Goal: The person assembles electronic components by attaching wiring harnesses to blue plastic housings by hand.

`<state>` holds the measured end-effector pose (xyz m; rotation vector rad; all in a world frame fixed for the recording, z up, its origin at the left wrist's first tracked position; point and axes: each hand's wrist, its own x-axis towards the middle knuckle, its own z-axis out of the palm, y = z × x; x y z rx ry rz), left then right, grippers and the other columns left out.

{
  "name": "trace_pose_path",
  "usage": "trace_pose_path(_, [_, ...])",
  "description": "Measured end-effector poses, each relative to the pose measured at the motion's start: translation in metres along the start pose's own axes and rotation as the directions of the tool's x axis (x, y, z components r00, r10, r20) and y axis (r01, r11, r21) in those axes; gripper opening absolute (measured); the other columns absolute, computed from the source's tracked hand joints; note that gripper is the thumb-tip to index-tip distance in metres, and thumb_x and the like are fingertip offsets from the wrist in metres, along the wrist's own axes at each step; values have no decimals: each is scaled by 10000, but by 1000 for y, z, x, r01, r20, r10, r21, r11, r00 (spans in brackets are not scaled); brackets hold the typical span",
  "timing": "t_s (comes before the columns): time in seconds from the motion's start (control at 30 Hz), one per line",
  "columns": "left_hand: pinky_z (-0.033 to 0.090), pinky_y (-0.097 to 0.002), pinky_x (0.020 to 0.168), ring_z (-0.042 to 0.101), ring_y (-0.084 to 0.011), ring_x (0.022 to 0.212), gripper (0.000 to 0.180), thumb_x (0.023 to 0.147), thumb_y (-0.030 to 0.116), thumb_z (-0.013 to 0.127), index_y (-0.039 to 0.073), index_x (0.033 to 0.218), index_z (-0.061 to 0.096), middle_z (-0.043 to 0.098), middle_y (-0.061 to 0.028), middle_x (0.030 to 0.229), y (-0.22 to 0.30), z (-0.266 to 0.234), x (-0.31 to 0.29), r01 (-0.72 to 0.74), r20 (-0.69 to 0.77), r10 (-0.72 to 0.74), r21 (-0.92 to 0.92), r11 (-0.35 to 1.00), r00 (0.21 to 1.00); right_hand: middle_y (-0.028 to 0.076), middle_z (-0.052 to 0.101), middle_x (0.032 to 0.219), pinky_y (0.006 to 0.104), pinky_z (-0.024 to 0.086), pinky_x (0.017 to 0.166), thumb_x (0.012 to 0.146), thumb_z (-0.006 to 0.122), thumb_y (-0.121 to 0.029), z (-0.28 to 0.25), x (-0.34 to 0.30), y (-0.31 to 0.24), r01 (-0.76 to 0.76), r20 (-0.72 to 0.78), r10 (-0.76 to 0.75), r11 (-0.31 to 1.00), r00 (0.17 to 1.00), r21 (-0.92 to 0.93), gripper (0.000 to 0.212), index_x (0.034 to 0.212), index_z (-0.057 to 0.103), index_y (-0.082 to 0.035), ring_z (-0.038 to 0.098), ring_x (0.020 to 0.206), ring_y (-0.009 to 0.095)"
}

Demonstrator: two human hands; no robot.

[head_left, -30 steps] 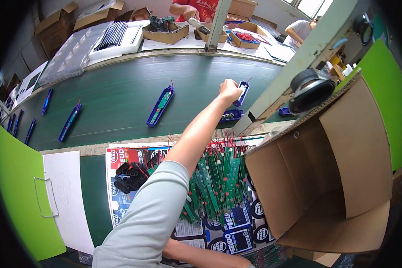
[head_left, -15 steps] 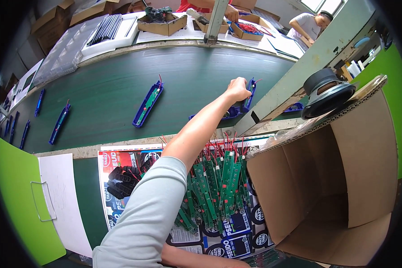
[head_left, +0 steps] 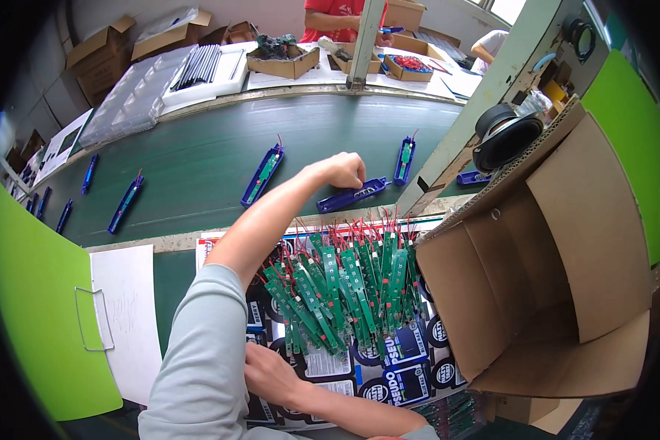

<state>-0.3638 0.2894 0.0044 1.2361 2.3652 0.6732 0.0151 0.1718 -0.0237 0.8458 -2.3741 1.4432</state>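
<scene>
My left hand (head_left: 345, 171) reaches out over the green conveyor belt, its fingers curled down onto the rim of a long blue plastic housing (head_left: 345, 198). No circuit board shows in that housing. Just right of it lies another blue housing (head_left: 405, 161) with a green board and a red wire inside. Closer to me, my right hand (head_left: 273, 375) is low over printed sheets, its fingers hidden partly behind my left sleeve. Between the arms and the carton spreads a pile of narrow green circuit boards (head_left: 345, 290) with red wires.
An open cardboard box (head_left: 521, 293) stands at the right, below a black speaker (head_left: 507, 138) by a metal post (head_left: 455, 147). More blue housings, one (head_left: 262, 176) holding a board, lie along the belt (head_left: 198, 161). A co-worker in red (head_left: 330, 20) is across the belt.
My left hand has left the board-filled housing at the right and moved left to the other housing. My right hand has come into view. The whole view has shifted.
</scene>
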Motion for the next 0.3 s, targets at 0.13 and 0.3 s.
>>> trace_pose_path(0.13, [570,-377,852,730,-290,896,277,798,217,705,22,989,752,756,-165,943,0,14,-25,58,-172,-71,-75,995,982,134,548,954,377,550,727,733,672,-7,-4,7,-6,19,12,-18,996,1000,-86,363,1083,579,14,620,839,290])
trace_pose_path(0.3, [516,-419,993,682,-342,1082,370,787,303,782,81,1081,756,725,-198,1107,-1,12,-54,121,-114,-120,1,993,986,124,559,923,374,551,736,729,674,0,0,11,-13,66,-10,-69,986,998,-154,393,1113,588,-10,635,840,288])
